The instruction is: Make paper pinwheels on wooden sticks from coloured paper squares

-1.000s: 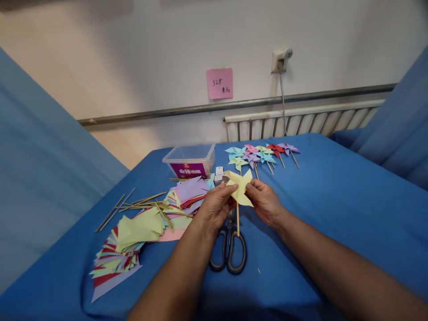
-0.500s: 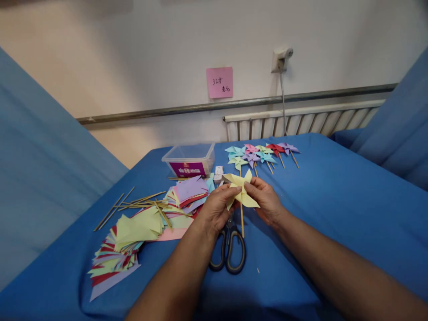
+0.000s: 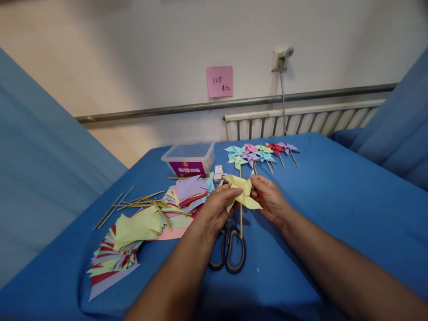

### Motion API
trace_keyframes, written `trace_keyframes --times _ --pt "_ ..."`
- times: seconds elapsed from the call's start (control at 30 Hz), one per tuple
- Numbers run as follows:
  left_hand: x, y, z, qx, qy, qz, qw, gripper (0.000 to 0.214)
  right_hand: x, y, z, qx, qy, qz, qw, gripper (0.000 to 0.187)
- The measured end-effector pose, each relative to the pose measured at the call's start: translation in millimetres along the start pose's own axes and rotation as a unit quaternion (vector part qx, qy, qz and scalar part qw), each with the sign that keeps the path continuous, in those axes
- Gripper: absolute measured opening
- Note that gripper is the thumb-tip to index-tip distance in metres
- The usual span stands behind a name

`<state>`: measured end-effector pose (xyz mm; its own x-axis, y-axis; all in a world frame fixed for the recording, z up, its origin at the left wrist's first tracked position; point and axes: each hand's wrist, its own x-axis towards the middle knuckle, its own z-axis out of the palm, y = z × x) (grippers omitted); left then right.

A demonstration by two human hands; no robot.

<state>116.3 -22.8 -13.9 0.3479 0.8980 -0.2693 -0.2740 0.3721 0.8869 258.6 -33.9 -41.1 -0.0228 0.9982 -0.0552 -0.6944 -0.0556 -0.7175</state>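
A yellow paper pinwheel [image 3: 241, 191] on a thin wooden stick [image 3: 241, 223] is held up over the blue table [image 3: 334, 200]. My left hand [image 3: 217, 207] pinches its left side, fingers closed on the paper. My right hand [image 3: 269, 196] grips its right side, thumb near the centre. Black-handled scissors [image 3: 229, 252] lie on the cloth right below both hands.
Several finished pinwheels [image 3: 261, 154] lie at the back. A clear plastic box [image 3: 190, 159] stands behind stacks of coloured paper squares [image 3: 133, 236] and loose wooden sticks [image 3: 140, 203]. A small white box [image 3: 218, 173] sits beside the stacks. Behind the table are a radiator [image 3: 301, 120] and a wall.
Both hands have lifted the yellow pinwheel slightly and turned it, its lower right blade now pointing further right. The right hand moved a little right and up.
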Motion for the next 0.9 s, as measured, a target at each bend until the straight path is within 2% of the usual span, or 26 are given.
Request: trace_keyframes --times 0.2,0.37,0.53,0.63,0.7,0.77,0.83,0.9 --pt "-0.9 3.1 2.3 0.000 0.058 0.041 0.997 0.018 4.8 10.6 -4.6 -0.031 -0.011 -0.030 0.999 0.032" --pt "-2.1 2.7 3.5 0.007 0.025 0.021 0.999 0.020 3.6 11.8 -4.1 -0.041 -0.010 -0.020 0.999 0.034" --pt "0.5 1.3 2.9 0.017 0.017 0.037 0.999 0.023 4.1 10.1 -5.1 -0.040 -0.009 -0.035 0.999 0.031" --pt "2.8 0.3 2.1 0.032 0.031 0.039 0.998 0.023 6.9 8.5 -9.0 -0.102 0.022 -0.084 0.991 0.027" --pt "4.4 -1.0 1.3 0.040 0.044 0.042 0.997 0.023 7.9 5.6 -10.9 -0.178 0.080 -0.176 0.965 0.024" --pt "5.8 -2.5 0.4 0.056 0.063 0.051 0.995 0.024 6.8 1.6 -10.9 -0.273 0.110 -0.283 0.913 0.028" --pt "6.9 -3.9 -0.3 0.077 0.077 0.063 0.992 0.026 4.1 -1.3 -9.2 -0.365 0.081 -0.349 0.859 0.029" --pt "7.5 -4.7 -0.5 0.092 0.084 0.077 0.989 0.027 1.3 -1.4 -6.9 -0.424 0.033 -0.374 0.824 0.023"
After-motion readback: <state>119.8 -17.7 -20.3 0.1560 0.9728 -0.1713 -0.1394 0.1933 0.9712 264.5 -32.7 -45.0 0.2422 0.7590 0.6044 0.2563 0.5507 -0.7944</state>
